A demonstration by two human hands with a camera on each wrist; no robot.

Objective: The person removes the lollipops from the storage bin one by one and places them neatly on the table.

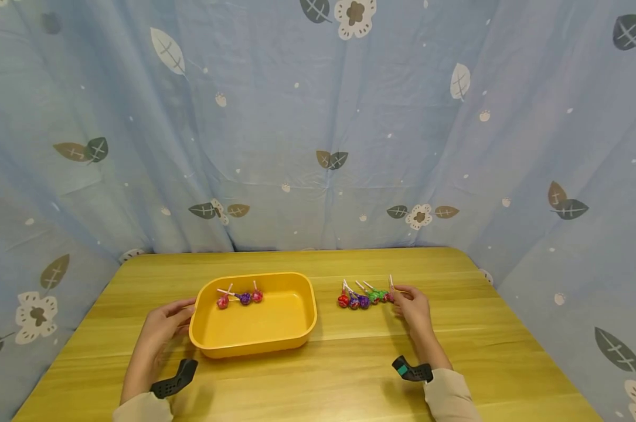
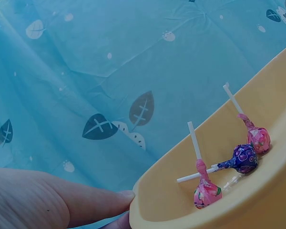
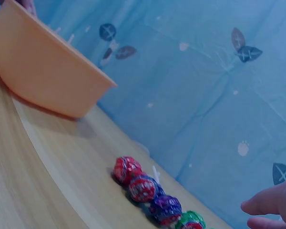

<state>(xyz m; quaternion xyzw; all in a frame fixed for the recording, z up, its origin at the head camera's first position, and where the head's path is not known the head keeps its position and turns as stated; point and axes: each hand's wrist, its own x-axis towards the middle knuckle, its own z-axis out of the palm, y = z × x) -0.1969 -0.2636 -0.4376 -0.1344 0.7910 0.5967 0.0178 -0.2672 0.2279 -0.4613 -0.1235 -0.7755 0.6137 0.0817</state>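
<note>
1. Lollipops [image 1: 364, 302] line the tabletop [image 1: 344, 369] beside the right hand [image 1: 412, 303], its fingers bent at the endmost; whether it grips cannot be told.
2. The left hand [image 1: 161, 322], fingers loosely extended, touches a yellow tray [image 1: 254, 325] carrying three more.

1. Yellow rectangular plastic tray [image 1: 254, 350]: plain yellow (tinted peachy orange in the right wrist view).
2. Two round pink-wrapped lollipops [image 2: 208, 193]: green touches, white sticks.
3. Round purple-wrapped lollipop [image 2: 244, 158]: lighter ring pattern.
4. Row of round, shiny-wrapped lollipops [image 1: 364, 302]: red, purple, green.
5. Light-blue fabric curtain [image 1: 275, 129]: white, grey and brown leaves; white flowers, brown centres.
6. Yellowish wood-grained table [image 1: 349, 375]: streaked.
7. Beige fabric sleeves [image 1: 143, 408].
8. Black right wrist mount [image 1: 419, 373]: teal patch.
</note>
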